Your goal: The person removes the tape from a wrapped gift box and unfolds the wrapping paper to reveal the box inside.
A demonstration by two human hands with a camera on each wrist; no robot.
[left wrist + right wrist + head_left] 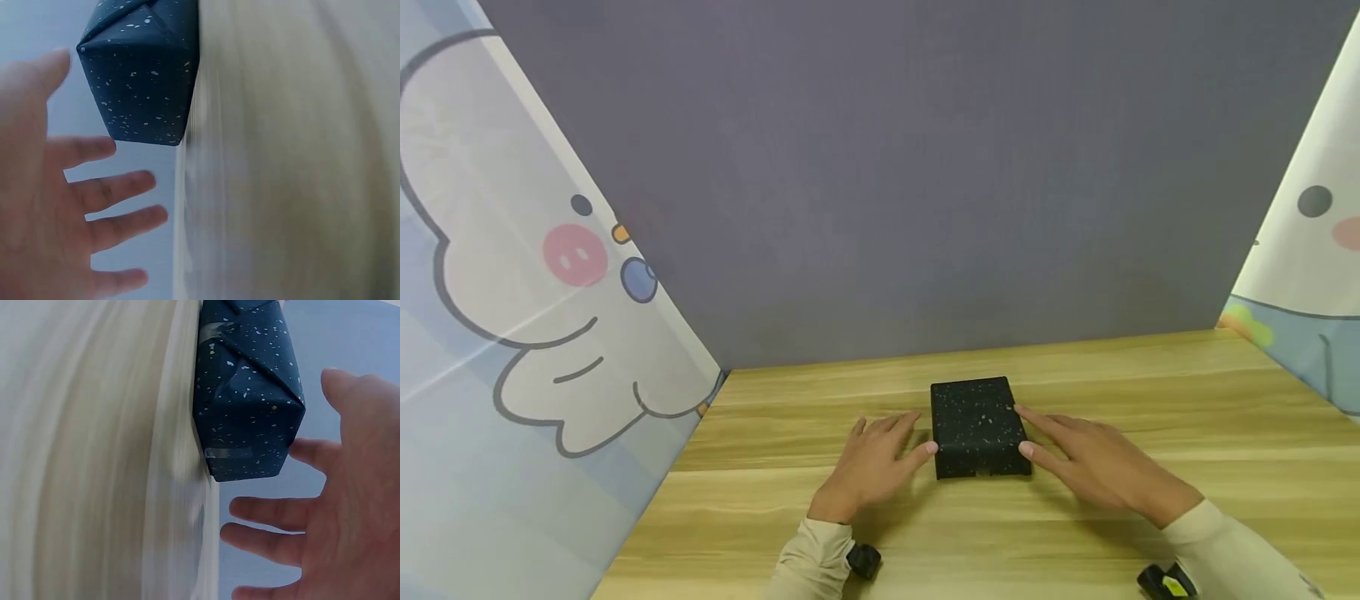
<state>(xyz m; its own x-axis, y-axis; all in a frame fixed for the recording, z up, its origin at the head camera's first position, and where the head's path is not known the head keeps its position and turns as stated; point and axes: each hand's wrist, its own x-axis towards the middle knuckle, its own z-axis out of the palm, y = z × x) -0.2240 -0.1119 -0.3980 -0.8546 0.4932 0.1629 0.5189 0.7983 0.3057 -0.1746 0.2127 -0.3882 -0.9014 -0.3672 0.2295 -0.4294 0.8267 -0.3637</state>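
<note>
A flat box (977,425) wrapped in dark speckled paper lies on the wooden table (1150,392), with taped folds on its ends. My left hand (898,442) lies flat on the table at the box's left side, fingers straight and spread, the thumb tip at the box's near left edge. Opposite it, my right hand (1056,442) has its index finger and thumb reaching the right edge. In the left wrist view the left hand (56,187) is spread just short of the box (140,75). The right wrist view has the right hand (337,500) spread beside the box (250,394). Neither hand grips it.
A grey panel (925,167) closes off the back of the table. Cartoon-printed curtains stand on the left (512,292) and on the right (1315,250). Bare wood (1187,500) surrounds the box. Both forearms wear beige sleeves and small black wrist devices (863,558).
</note>
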